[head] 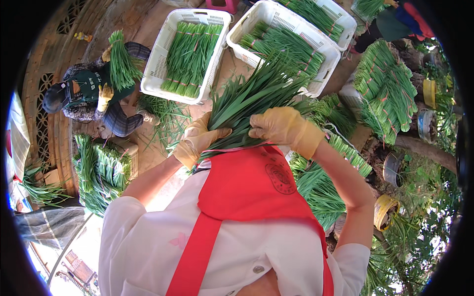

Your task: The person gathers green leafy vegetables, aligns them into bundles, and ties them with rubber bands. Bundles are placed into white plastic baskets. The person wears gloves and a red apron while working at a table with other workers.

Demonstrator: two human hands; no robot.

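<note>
A thick bunch of long green garlic chives [248, 96] lies in front of the red apron [244, 185], its leaf tips fanned away from me. My left hand [200, 137], in a tan rubber glove, is closed round the bunch's left side with the thumb across the leaves. My right hand [285, 127], gloved alike, has its fingers bent against the right side, pinching some leaves. A pink band [237, 149] runs across the near part of the bunch, by the apron's top. The lower ends are hidden by the apron.
White plastic crates [148, 74] with tied chive bundles stand ahead. More bundles are stacked at right [385, 88], near right [322, 185] and left [103, 166]. A co-worker [89, 88] in gloves sits at left holding a bunch. Another person [392, 24] is at upper right. Loose leaves [166, 114] litter the floor.
</note>
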